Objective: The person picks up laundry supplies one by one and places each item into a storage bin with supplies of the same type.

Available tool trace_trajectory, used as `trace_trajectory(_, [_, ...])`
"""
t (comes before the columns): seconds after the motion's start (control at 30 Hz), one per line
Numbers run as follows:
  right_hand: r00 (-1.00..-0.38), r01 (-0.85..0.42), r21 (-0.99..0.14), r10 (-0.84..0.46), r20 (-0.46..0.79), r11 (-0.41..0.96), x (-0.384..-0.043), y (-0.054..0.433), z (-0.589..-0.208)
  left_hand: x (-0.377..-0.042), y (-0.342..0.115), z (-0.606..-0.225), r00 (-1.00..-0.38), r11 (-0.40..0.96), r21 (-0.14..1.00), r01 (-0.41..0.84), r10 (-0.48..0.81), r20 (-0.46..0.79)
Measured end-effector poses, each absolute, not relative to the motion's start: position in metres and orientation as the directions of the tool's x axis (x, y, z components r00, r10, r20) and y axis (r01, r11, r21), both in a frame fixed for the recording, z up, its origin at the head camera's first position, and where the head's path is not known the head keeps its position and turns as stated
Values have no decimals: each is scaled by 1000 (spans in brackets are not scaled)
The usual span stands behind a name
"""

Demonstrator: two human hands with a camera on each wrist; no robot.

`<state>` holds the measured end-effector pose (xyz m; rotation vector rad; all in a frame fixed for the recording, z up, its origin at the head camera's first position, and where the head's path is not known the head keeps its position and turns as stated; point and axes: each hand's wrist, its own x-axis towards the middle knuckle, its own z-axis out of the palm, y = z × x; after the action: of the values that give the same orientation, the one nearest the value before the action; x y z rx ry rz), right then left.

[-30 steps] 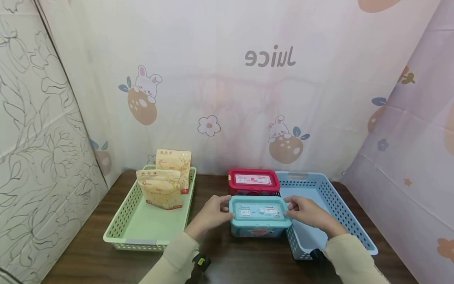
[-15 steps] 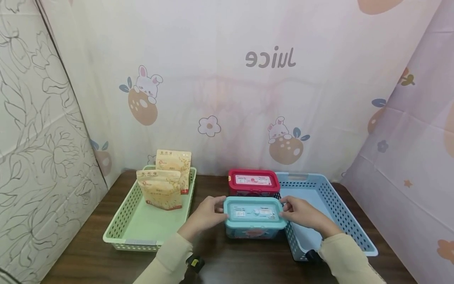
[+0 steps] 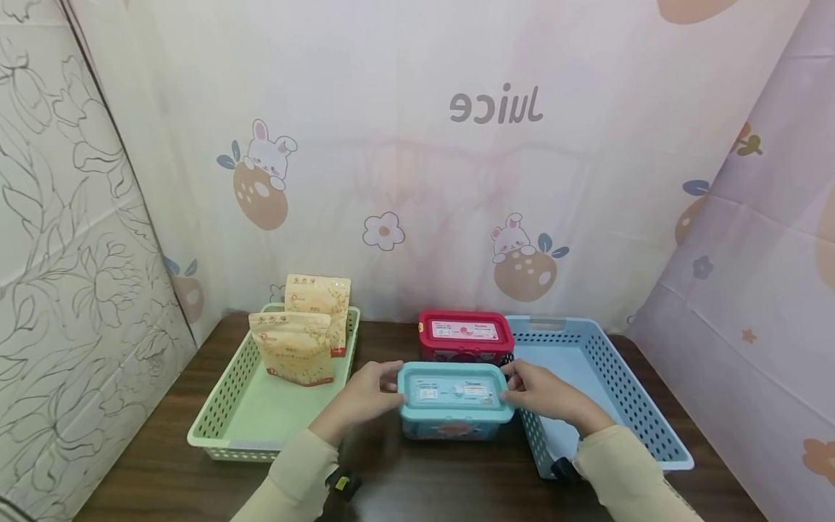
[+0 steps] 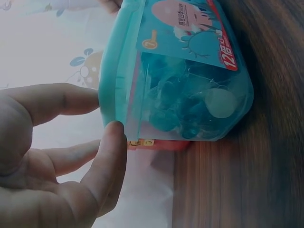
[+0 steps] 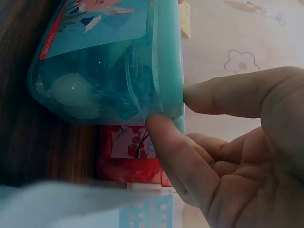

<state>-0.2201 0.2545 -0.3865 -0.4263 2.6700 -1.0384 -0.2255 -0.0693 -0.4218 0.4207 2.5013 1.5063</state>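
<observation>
A teal lidded plastic box [image 3: 454, 399] stands between my hands on the dark wooden table, with rounded teal and whitish capsules showing through its clear side in the wrist views. My left hand [image 3: 368, 397] pinches the lid's rim at the left end, thumb on one face and a fingertip [image 4: 113, 133] under the edge. At the right end, my right hand [image 3: 548, 391] holds the rim likewise, between thumb and fingers [image 5: 164, 128]. Just behind sits a red lidded box [image 3: 465, 333], its front partly hidden by the teal one.
To the right lies a blue perforated basket [image 3: 622, 373]; my right forearm crosses over it. A green perforated basket [image 3: 222, 406] on the left holds two yellow pouches [image 3: 296, 351] standing upright. A printed curtain [image 3: 391, 181] hangs behind the table [image 3: 417, 482].
Both hands have moved the teal box leftward, away from the blue basket and towards the green one. The red box, baskets and pouches have stayed put.
</observation>
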Motion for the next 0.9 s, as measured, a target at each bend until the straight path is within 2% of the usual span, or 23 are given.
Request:
trace_trajectory(0.27, [-911,-189,-712,-391,-129,677,-218,248,-386,-224,-80,-420,-933,450,881,148,358,-27])
trace_trajectory(0.63, [-916,-146,-728,-369,-156,669,-219,244,-390,-222,-88,-418,-925,453,879,153,378,-34])
trace_trajectory(0.9, [-914,-158,-750,-383,-135,642,-219,245,-394,-221,-88,-418,-921,419,889,182,389,5])
